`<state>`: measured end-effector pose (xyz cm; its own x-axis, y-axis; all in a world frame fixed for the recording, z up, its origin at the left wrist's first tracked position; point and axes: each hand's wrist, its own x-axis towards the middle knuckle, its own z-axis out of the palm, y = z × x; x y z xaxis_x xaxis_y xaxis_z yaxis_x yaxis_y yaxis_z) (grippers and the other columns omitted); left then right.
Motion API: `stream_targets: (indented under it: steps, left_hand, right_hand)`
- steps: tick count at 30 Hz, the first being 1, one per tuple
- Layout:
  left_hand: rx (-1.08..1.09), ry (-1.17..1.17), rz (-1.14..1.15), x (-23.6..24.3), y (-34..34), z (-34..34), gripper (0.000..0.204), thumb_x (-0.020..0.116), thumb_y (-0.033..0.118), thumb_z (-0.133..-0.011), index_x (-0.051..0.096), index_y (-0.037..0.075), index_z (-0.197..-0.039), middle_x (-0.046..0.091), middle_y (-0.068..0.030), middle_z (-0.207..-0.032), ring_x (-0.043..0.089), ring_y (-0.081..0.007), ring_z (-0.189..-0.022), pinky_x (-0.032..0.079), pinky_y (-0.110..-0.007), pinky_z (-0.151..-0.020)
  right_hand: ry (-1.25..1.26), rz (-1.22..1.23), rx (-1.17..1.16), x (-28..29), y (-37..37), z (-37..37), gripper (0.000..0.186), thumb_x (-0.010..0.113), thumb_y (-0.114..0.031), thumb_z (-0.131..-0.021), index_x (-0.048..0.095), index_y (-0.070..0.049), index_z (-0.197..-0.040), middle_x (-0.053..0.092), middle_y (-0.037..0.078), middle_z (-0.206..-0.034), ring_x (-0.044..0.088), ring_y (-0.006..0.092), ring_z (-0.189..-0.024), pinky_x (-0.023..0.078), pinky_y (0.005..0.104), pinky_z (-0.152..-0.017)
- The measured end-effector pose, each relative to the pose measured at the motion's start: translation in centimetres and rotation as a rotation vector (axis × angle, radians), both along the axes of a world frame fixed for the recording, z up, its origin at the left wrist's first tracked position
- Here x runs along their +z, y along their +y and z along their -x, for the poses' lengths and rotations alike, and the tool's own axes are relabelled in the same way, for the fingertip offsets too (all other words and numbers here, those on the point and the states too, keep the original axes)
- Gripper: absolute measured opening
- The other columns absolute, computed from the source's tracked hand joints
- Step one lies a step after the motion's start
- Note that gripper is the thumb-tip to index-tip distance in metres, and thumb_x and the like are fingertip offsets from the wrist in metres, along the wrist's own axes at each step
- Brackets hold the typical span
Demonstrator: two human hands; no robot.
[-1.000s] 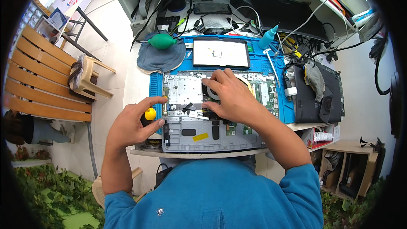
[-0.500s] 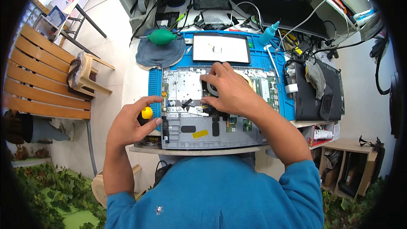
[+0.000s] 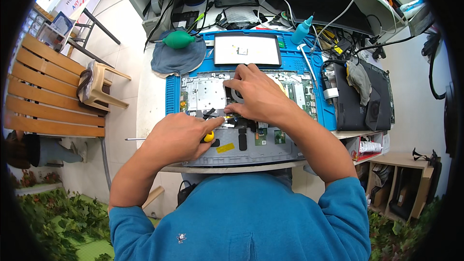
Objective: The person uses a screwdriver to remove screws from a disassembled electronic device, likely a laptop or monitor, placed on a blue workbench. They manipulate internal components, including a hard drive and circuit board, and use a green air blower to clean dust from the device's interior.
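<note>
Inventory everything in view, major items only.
desk: 1, white, centre
mat: 1, blue, on desk
laptop: 1, grey, on mat
tray: 1, white, behind laptop
cloth: 1, grey, rear left
bulb: 1, green, on cloth
bottle: 1, blue, rear right
device: 1, black, right
cables: many, mostly black, rear/right
bench: 1, brown, left
stool: 1, beige, by bench
shelf unit: 1, brown, lower right
foliage: patches, green, lower corners
screwdriver: 1, yellow-ended, in left hand
left hand: 1, bare, over laptop
right hand: 1, bare, at laptop

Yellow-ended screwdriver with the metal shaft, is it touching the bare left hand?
Touching: the head view shows the left hand gripping the screwdriver, its ends poking out on opposite sides.
</note>
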<state>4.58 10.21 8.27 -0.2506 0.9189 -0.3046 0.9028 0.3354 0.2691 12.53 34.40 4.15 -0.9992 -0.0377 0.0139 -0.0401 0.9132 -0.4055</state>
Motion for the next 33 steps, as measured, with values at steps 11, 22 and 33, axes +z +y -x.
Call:
stream_targets:
  steps: [11, 22, 33]
  left_hand:
    - [-0.031, 0.022, 0.117, 0.4, 0.5, -0.1, 0.064, 0.078, 0.028, -0.091, 0.066, 0.016, -0.153, 0.077, -0.0143, -0.084, 0.075, -0.0357, -0.072, 0.060, -0.048, -0.068]
    - [-0.016, -0.017, 0.128, 0.4, 0.4, 0.2, 0.069, 0.076, 0.028, -0.091, 0.063, 0.019, -0.158, 0.076, -0.0159, -0.081, 0.075, -0.0358, -0.072, 0.060, -0.048, -0.069]
    - [0.010, -0.048, 0.147, 0.6, -0.2, -0.1, 0.067, 0.074, 0.028, -0.097, 0.058, 0.020, -0.162, 0.077, -0.0152, -0.082, 0.076, -0.0362, -0.074, 0.062, -0.049, -0.070]
  right_hand:
    - [0.062, 0.012, 0.031, -0.6, 0.1, -0.4, 0.059, 0.091, -0.037, -0.088, 0.076, -0.004, -0.134, 0.066, 0.013, -0.122, 0.062, 0.0323, -0.119, 0.056, 0.0443, -0.102]
    - [0.185, 0.039, 0.188, -1.8, -2.6, -6.2, 0.043, 0.073, -0.005, -0.086, 0.077, 0.000, -0.129, 0.062, 0.015, -0.113, 0.059, 0.0331, -0.109, 0.051, 0.0428, -0.093]
    - [0.293, 0.082, 0.089, -1.8, -2.3, -5.6, 0.038, 0.075, -0.007, -0.087, 0.079, -0.002, -0.125, 0.065, 0.013, -0.108, 0.060, 0.0340, -0.106, 0.051, 0.0448, -0.093]
